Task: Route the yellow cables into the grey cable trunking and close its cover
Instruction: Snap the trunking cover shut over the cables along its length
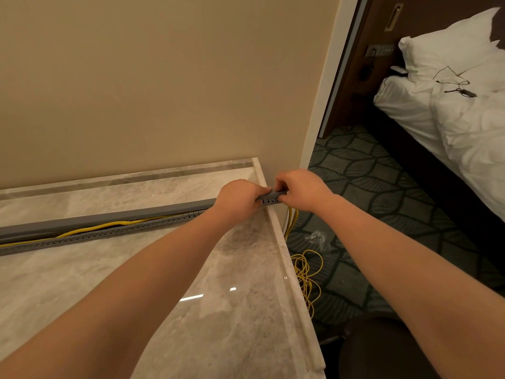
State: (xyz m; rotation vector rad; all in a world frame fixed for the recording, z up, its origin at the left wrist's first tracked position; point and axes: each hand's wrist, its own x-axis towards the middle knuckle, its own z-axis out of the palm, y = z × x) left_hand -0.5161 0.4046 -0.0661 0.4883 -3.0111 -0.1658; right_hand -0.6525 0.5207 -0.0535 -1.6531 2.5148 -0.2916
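A long grey slotted cable trunking [114, 233] lies across the marble counter [232, 310], from the left edge to the counter's right end. Its grey cover [109, 218] sits along the far side, raised on the left, so the yellow cables [103, 227] show inside. My left hand [238, 199] and my right hand [302, 191] both grip the trunking's right end [270, 198], fingers pressed on the cover there. The yellow cables leave that end, hang over the counter edge and pile in loops on the floor [307, 272].
A beige wall rises just behind the trunking. Right of the counter lies patterned carpet [382, 192] with a clear plastic wrapper [317, 237]. A bed with white linen [459, 110] stands at far right. A dark rounded seat [382, 351] sits at the bottom right.
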